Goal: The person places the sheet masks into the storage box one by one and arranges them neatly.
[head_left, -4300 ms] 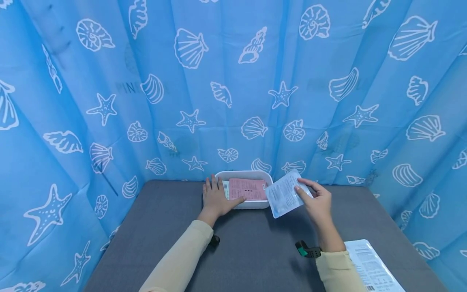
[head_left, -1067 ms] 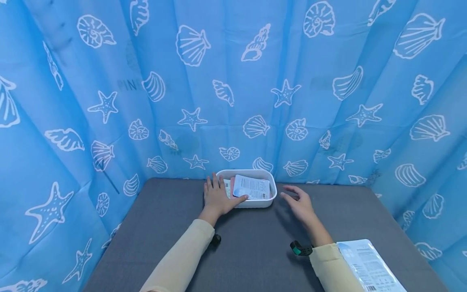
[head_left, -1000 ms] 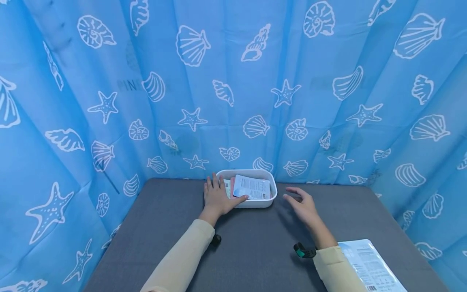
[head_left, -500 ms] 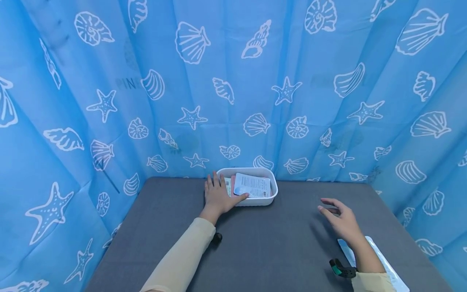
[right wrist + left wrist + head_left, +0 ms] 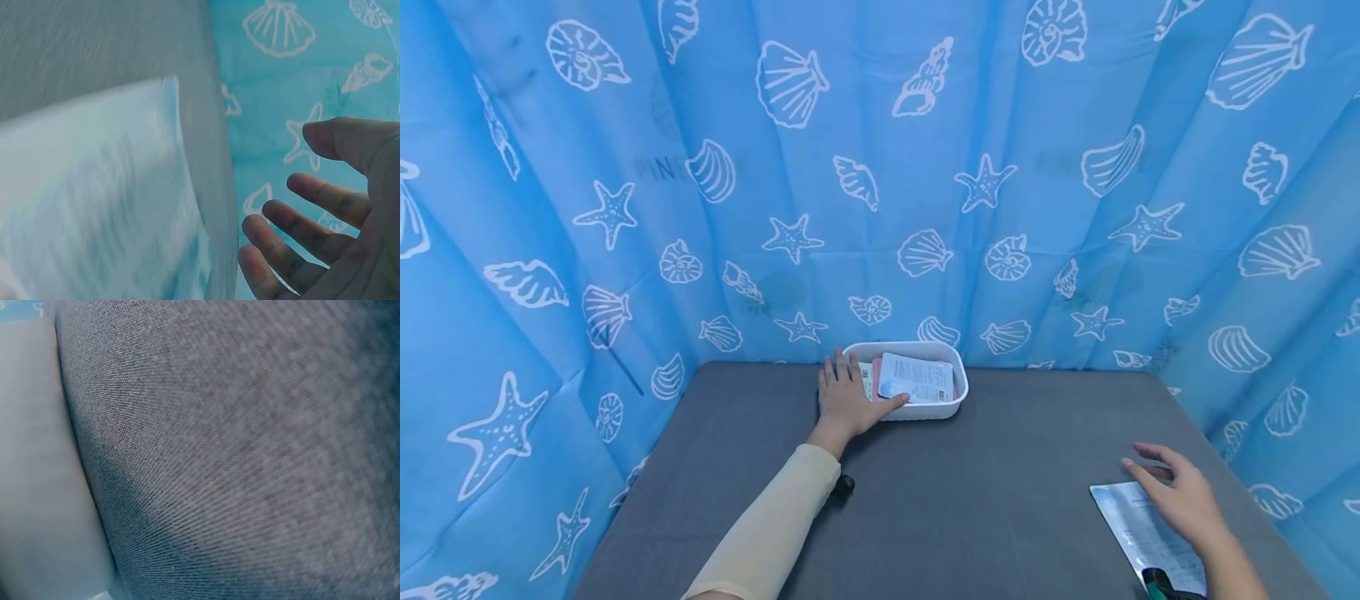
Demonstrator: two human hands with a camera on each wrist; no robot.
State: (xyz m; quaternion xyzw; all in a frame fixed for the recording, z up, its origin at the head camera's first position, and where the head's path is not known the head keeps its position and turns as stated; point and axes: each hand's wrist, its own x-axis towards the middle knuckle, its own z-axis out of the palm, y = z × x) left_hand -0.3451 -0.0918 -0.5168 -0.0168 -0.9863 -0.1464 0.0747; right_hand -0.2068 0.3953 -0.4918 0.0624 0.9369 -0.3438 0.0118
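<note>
A white tray [image 5: 956, 403] is being steadied by the flat, open left hand [image 5: 846, 402]; a packet [image 5: 1138, 527] is being hovered over by the open-fingered right hand [image 5: 1180, 497].

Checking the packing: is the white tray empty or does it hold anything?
Not empty: the white tray holds a pale blue packet lying on a pink one.

place: makeshift booth | evidence: seashell curtain [image 5: 880, 167] enclosing grey table [image 5: 970, 500]
</note>
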